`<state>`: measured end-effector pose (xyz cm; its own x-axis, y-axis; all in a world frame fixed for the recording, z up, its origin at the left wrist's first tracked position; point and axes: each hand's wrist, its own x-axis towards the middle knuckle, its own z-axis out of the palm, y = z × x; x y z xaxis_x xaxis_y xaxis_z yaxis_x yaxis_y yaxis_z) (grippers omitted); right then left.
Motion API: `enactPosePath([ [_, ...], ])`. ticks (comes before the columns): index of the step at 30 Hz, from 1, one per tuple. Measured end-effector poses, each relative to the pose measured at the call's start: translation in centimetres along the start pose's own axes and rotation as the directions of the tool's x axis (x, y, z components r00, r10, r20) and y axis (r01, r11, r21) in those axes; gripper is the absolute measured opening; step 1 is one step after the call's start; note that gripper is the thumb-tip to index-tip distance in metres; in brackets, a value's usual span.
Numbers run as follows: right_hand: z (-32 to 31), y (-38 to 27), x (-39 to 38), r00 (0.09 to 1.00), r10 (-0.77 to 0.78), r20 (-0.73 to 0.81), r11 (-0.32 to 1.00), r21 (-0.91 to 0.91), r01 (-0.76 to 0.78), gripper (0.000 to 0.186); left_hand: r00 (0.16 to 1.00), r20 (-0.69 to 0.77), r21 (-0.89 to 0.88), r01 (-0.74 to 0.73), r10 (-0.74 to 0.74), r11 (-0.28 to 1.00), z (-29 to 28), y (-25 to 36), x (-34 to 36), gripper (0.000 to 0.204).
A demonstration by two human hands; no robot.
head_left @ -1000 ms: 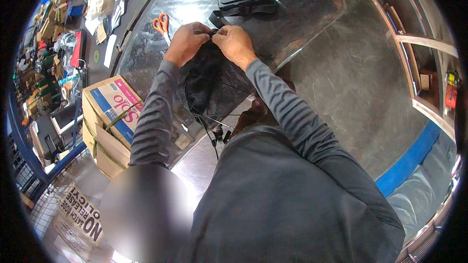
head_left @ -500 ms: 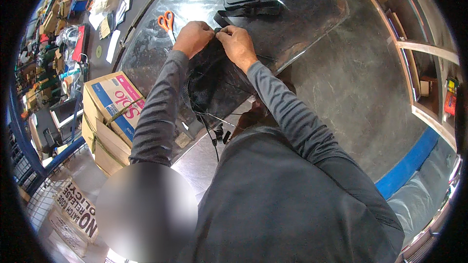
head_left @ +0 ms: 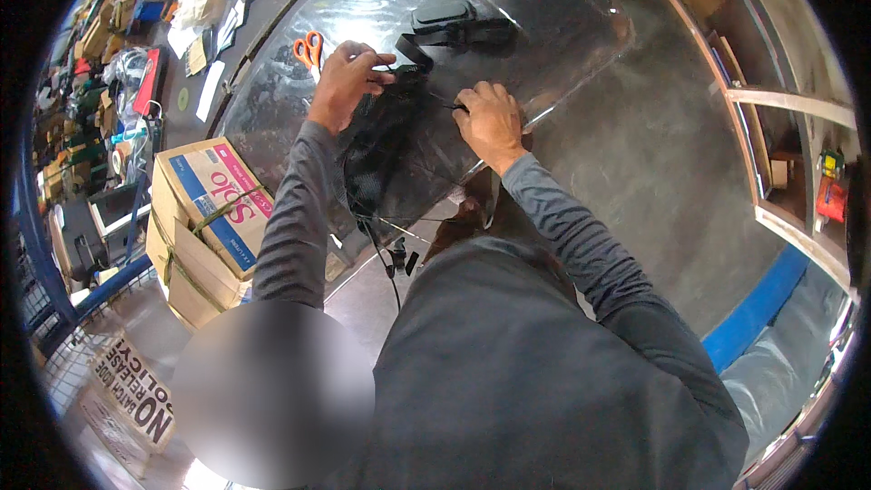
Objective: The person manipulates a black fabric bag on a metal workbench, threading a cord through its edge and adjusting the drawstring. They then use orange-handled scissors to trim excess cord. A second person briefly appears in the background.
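Observation:
A black mesh bag-like piece [head_left: 376,150] with thin cords lies over the table's near edge, partly behind my left arm. Above its far end is my left hand [head_left: 349,86], fingers curled and closed on a dark bit of cord. To the right, my right hand [head_left: 493,125] pinches the dark end of a thin black cord that runs toward the mesh. Beyond both hands rests a black padded pouch [head_left: 445,14] with a wide strap [head_left: 415,50]. Orange-handled scissors [head_left: 309,50] lie just past my left hand, their blades partly hidden by it.
The table [head_left: 562,54] has a shiny plastic cover. Left of it stand a tied cardboard box [head_left: 213,209] and a side table [head_left: 204,86] with papers. Crowded shelves [head_left: 91,127] fill the far left. A wooden-framed cabinet [head_left: 753,154] is at the right.
My hands were together at the mesh's far end and are now apart. The right hand has moved right and nearer with the cord; the left has shifted slightly left.

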<state>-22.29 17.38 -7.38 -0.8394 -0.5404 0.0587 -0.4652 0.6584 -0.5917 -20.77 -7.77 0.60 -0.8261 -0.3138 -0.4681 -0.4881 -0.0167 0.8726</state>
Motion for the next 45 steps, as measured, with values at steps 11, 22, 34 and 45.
enactPosePath([
  [11,-4.3,0.9,4.0,0.914,0.175,0.365,0.669,0.637,-0.382,0.024,0.998,-0.054,-0.275,-0.059,0.046,0.96,1.2,-2.0,-0.7,0.025],
  [22,-4.5,-0.2,7.9,0.802,-0.225,0.553,0.173,0.833,-0.525,0.018,0.995,0.015,-0.293,-0.093,0.102,0.951,0.6,-0.6,-2.0,0.018],
  [34,-4.3,0.1,8.6,0.785,-0.232,0.575,0.113,0.817,-0.565,0.014,0.998,0.07,0.079,-0.008,0.003,0.997,2.6,0.8,-3.7,0.02],
  [45,-4.0,-0.1,7.8,0.777,-0.215,0.591,0.021,0.799,-0.602,0.014,0.997,0.071,0.092,-0.028,0.022,0.995,2.9,0.6,-4.5,0.024],
])
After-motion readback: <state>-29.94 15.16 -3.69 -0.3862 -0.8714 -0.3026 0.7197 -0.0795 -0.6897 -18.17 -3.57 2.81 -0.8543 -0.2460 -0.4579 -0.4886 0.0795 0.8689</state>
